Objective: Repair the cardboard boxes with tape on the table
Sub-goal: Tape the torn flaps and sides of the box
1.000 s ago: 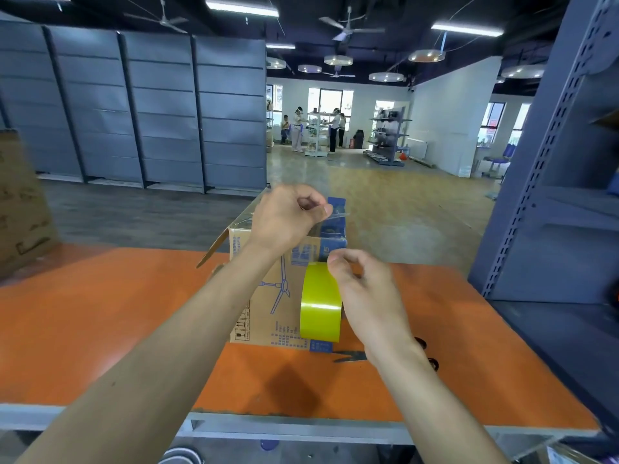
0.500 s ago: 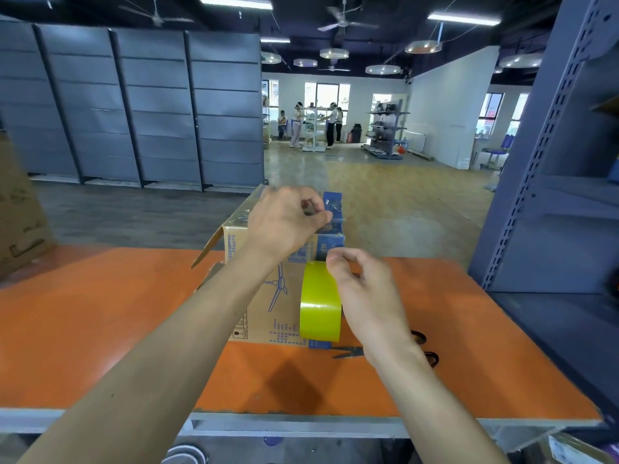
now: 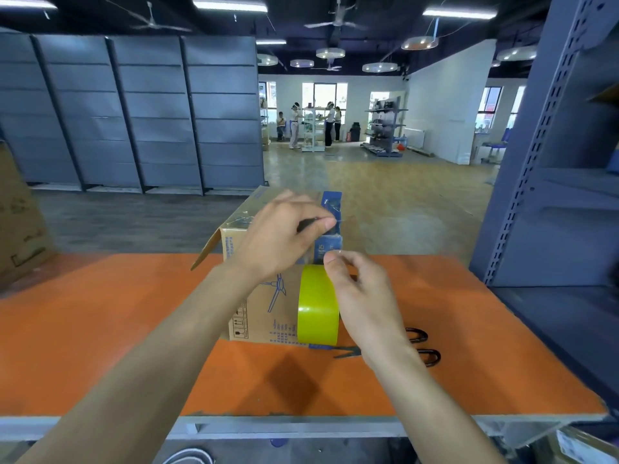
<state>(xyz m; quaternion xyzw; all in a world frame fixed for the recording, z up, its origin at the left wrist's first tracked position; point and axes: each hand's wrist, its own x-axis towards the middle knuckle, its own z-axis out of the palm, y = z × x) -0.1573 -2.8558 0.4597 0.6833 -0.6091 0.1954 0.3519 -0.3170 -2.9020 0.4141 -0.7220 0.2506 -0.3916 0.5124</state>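
While the right hand (image 3: 365, 296) grips the yellow-green tape roll (image 3: 316, 306) at its upper edge, probably to steady it, the left hand (image 3: 278, 239) just above pinches the free end of the clear tape, so a short strip seems stretched between them. Scissors (image 3: 425, 349) lie on the orange table (image 3: 100, 329) under the right wrist, likely ready for cutting. Directly behind both hands stands the cardboard box (image 3: 264, 316), with one flap open beside the left hand.
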